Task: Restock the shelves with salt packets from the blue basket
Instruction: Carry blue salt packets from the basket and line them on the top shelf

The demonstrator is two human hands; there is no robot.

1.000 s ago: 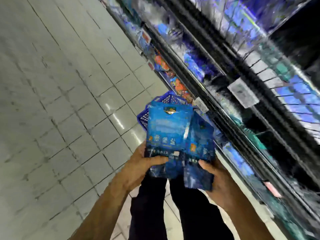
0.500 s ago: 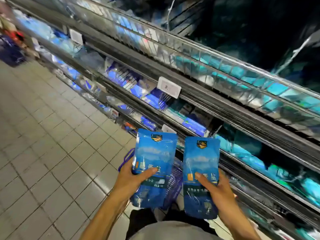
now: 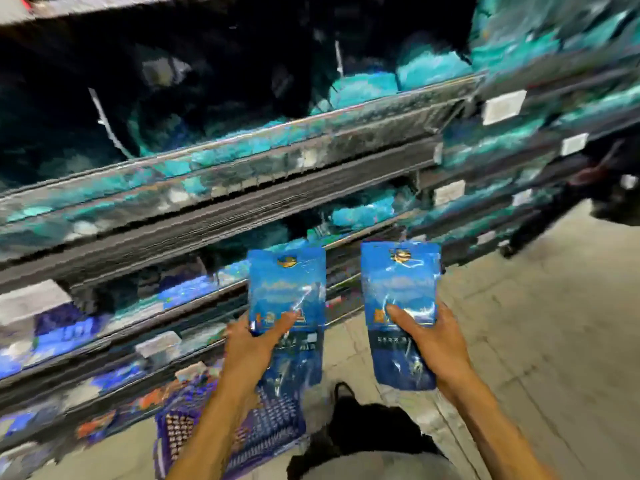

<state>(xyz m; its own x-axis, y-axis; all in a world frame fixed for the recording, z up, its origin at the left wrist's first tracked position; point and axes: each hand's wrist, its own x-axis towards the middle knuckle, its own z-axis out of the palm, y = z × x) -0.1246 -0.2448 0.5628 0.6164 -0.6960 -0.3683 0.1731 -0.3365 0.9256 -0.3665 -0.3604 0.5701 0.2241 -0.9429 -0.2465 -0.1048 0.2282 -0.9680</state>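
1. Because the shelves need filling, each hand holds up one flat, shiny blue plastic salt packet, ready to go in.
2. The left hand [image 3: 251, 344] grips the left salt packet [image 3: 287, 299] near its bottom half. Its thumb lies across the front and the other fingers are curled behind, so the packet is pinched between them.
3. The right hand [image 3: 438, 344] grips the right salt packet [image 3: 400, 299] the same way, thumb on the front and fingers hidden behind.
4. Both packets stand upright with their gold badges at the top, I think so the fronts will face shoppers once they sit on a shelf.
5. The two packets are side by side but apart, with a gap between them. They hang in the air in front of the lower edge of the long grey metal shelves [image 3: 221, 216].
6. Both arms reach forward from the bottom of the view, with the wrists bent up a little.
7. The blue plastic basket with holes [image 3: 263, 431] sits on the pale tiled floor [image 3: 554, 341], under the left arm and close to the bottom shelf edge.
8. The shelves are blurry, but teal packs show behind their front rails.
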